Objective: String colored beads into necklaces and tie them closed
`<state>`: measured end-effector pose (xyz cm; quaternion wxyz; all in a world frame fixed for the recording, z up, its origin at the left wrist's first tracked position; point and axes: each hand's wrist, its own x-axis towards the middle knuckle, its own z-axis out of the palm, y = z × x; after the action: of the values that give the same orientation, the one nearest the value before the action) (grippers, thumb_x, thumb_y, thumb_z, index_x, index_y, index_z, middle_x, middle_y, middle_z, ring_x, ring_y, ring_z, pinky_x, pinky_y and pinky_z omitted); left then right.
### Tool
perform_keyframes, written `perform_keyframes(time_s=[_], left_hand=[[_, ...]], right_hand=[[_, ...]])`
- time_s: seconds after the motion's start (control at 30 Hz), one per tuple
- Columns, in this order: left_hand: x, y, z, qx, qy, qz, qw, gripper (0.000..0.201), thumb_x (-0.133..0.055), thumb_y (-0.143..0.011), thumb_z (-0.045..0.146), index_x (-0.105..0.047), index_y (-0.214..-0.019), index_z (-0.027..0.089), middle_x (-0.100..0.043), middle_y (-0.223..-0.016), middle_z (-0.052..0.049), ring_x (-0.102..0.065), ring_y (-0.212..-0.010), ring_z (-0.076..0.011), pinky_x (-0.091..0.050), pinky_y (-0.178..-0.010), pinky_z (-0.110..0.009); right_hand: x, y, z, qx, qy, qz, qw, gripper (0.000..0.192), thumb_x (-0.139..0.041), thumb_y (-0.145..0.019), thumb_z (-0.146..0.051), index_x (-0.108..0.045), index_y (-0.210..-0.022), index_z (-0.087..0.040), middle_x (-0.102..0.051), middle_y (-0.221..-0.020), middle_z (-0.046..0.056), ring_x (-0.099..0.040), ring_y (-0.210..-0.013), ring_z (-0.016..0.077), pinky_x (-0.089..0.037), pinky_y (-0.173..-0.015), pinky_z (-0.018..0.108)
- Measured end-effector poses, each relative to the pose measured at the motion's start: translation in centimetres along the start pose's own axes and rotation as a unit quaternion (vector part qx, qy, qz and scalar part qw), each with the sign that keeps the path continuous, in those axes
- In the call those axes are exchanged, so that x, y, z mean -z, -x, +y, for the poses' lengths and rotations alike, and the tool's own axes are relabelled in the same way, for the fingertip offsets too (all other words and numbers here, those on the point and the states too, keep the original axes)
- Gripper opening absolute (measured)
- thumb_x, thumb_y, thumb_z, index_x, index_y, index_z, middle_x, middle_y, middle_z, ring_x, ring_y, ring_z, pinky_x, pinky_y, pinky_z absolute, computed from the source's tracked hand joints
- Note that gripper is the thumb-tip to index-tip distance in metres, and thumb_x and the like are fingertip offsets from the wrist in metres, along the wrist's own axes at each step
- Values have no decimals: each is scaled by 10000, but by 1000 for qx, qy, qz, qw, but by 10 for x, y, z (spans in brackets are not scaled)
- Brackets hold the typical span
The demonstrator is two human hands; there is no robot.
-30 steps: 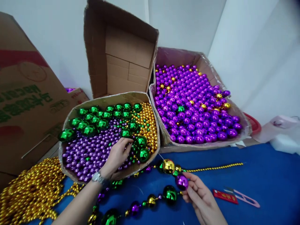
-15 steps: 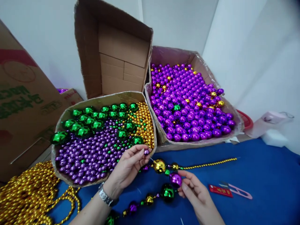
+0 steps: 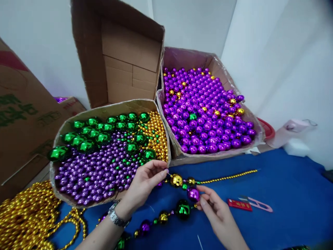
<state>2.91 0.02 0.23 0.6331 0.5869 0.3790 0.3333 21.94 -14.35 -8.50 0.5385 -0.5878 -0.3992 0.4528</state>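
Observation:
My left hand [image 3: 147, 180], with a metal watch [image 3: 117, 215] on its wrist, pinches a small purple bead [image 3: 166, 171] on the thread at one end of a bead string. A big gold bead [image 3: 176, 180] on this string lies just right of its fingertips. My right hand [image 3: 214, 210] is closed on the string beside a large purple bead [image 3: 193, 194], thumb and fingers pressed together at its right side. From there the string bends back left through a large green bead [image 3: 183, 209] and smaller gold, green and purple beads.
An open box [image 3: 53, 173] of green, purple and gold beads stands left of centre. Behind it to the right is a box [image 3: 179, 158] of purple balls. Gold bead strands [image 3: 28, 218] lie heaped at left; pink snips [image 3: 261, 205] and a red packet [image 3: 239, 205] lie at right.
The small purple bead in my left fingers has come nearer to the big gold bead, with less bare thread between them. The whole view has shifted slightly left.

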Motion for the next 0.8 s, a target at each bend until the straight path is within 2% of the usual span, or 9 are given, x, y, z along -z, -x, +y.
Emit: perform_keyframes(time_s=[0.1,0.23,0.3,0.37,0.43,0.5,0.67,0.73,0.8], left_hand=[[-17,-3,-6,-22,-44,-25,998,192,-698,-758,251,-641,-916,157,-666,-855,-23,-592,-768,-119,-473,-690,-209],[-46,-7,-26,-26,-56,-83,995,146,-640,-804,262,-655,-860,128,-692,-843,-57,-620,-745,-147,-498,-682,-254],[-58,-7,-35,-68,-87,-107,988,143,-607,-827,254,-663,-826,123,-696,-873,-76,-633,-794,-171,-502,-726,-284],[-67,-7,-36,-119,-133,-115,977,144,-591,-839,246,-666,-805,128,-691,-900,-77,-632,-847,-181,-491,-775,-296],[-71,-7,-26,-150,-176,-118,966,147,-575,-852,251,-665,-820,139,-691,-878,-60,-634,-832,-170,-489,-768,-286],[-71,-7,-9,-171,-203,-118,957,143,-566,-860,254,-660,-850,147,-693,-836,-42,-638,-774,-150,-496,-717,-262],[-66,-7,36,-214,-202,-90,952,126,-582,-852,261,-651,-867,156,-695,-829,-35,-641,-727,-135,-509,-648,-234],[-64,-7,45,-212,-185,-76,957,134,-591,-846,272,-646,-861,151,-693,-819,-41,-643,-708,-137,-517,-628,-237],[-62,-6,49,-202,-171,-64,962,142,-591,-846,277,-639,-854,144,-689,-803,-45,-642,-685,-136,-517,-601,-230]], right_hand=[[9,-2,14,21,64,16,998,359,-472,-917,-395,-519,-1223,-213,-652,-946,53,-643,-843,182,-505,-790,290],[27,-2,46,23,121,31,992,359,-408,-933,-354,-492,-1246,-200,-671,-995,68,-670,-862,200,-544,-748,310],[36,-1,58,37,190,20,981,345,-389,-926,-285,-502,-1242,-206,-687,-970,62,-687,-796,190,-560,-703,301],[44,2,61,53,251,16,966,354,-413,-893,-225,-531,-1227,-219,-687,-998,64,-688,-803,194,-558,-735,316],[50,5,51,72,284,31,956,366,-447,-863,-201,-556,-1211,-231,-660,-1080,76,-661,-924,218,-529,-831,353],[52,5,29,92,298,47,949,358,-441,-877,-211,-551,-1217,-234,-630,-1134,84,-616,-1030,228,-495,-896,371],[37,-2,-29,152,273,18,950,334,-403,-943,-259,-490,-1265,-242,-596,-1182,73,-585,-1059,197,-478,-906,322],[27,-6,-36,183,267,-4,946,303,-415,-945,-239,-521,-1229,-245,-611,-1141,60,-585,-1036,186,-468,-890,298],[19,-8,-34,197,259,-16,946,259,-413,-948,-219,-566,-1154,-253,-641,-1024,36,-613,-922,163,-475,-817,266]])
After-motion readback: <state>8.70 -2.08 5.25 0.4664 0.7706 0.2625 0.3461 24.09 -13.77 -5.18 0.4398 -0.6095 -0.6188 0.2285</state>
